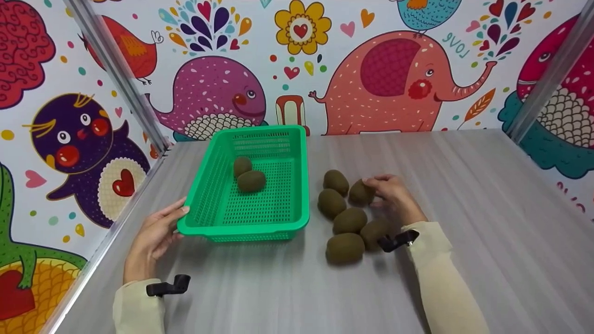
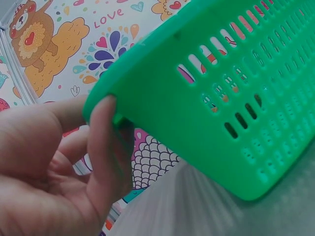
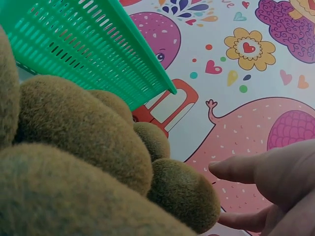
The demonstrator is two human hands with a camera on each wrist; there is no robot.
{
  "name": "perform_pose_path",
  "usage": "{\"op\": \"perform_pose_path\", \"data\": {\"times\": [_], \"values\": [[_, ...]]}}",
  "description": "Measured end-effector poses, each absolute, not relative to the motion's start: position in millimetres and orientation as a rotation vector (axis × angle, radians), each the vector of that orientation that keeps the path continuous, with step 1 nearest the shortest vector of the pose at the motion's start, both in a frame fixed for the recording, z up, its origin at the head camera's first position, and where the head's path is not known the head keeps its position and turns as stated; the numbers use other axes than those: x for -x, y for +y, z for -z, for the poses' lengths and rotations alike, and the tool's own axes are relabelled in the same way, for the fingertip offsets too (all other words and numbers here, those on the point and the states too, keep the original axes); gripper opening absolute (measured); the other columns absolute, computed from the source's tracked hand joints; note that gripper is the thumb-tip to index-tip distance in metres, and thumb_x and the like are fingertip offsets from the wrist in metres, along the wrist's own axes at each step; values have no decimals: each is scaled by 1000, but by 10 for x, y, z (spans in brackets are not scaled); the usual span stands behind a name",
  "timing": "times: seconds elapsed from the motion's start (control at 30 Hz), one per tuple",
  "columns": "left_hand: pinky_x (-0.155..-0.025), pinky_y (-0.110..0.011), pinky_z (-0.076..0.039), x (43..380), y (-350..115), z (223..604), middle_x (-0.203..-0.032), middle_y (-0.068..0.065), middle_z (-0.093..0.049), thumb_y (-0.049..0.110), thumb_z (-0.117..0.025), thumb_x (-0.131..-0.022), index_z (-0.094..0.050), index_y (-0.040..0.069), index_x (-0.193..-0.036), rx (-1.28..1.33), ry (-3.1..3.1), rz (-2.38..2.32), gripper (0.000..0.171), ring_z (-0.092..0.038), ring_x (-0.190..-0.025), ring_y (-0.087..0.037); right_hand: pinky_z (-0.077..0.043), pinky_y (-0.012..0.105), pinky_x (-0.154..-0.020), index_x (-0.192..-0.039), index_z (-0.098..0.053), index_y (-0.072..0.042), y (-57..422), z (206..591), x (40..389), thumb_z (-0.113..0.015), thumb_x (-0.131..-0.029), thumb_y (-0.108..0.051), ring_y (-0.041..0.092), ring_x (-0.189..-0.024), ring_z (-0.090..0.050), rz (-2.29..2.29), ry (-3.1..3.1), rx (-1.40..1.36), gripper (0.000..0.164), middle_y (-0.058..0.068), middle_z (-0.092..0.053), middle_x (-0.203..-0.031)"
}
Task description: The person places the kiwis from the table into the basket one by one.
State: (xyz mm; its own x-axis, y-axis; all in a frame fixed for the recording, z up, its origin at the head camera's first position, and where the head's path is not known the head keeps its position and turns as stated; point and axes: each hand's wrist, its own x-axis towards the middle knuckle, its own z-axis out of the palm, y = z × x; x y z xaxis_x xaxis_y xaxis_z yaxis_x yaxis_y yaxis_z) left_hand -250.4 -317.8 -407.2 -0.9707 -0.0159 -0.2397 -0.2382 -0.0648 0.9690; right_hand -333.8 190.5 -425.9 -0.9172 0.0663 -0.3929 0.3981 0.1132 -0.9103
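Observation:
My left hand [image 1: 155, 234] grips the near left corner of a green plastic basket [image 1: 300, 204]; the left wrist view has its thumb and fingers on the rim. Inside the basket lie two brown kiwis, a rounder kiwi [image 1: 242, 166] and a longer kiwi [image 1: 251, 181] that overlap in the head view. On the table at the right, my right hand [image 1: 392, 192] reaches to a kiwi [image 1: 361, 193], the far right one of a loose group. Its fingers are extended, and their tips [image 3: 216, 169] are right at that kiwi's side in the right wrist view.
Several more kiwis lie close together beside the basket, among them a near kiwi [image 1: 345, 248] and a far kiwi [image 1: 336, 182]. The grey table [image 1: 278, 292] meets walls printed with cartoon animals [image 1: 385, 83]. Metal posts [image 1: 550, 69] stand at the corners.

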Motion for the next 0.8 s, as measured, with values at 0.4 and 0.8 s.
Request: {"op": "perform_pose_path", "data": {"times": [0.4,0.8], "values": [[-61,-18,-55,2504,-3211,4069,-94,9,-75,27,-66,-98,-54,24,-146,311,2027,-2150,50,-67,-69,-6,-48,48,-108,-153,-27,1,1853,4248,3360,-65,-97,-28,33,-147,-33,1849,2099,-496,74,21,-31,-159],[-61,-19,-56,2509,-3214,4078,-95,10,-75,27,-67,-97,-57,27,-143,312,2023,-2152,46,-67,-71,-6,-43,46,-114,-151,-31,3,1852,4269,3335,-69,-95,-27,29,-133,-45,1776,2137,-498,75,19,-39,-152]]}}
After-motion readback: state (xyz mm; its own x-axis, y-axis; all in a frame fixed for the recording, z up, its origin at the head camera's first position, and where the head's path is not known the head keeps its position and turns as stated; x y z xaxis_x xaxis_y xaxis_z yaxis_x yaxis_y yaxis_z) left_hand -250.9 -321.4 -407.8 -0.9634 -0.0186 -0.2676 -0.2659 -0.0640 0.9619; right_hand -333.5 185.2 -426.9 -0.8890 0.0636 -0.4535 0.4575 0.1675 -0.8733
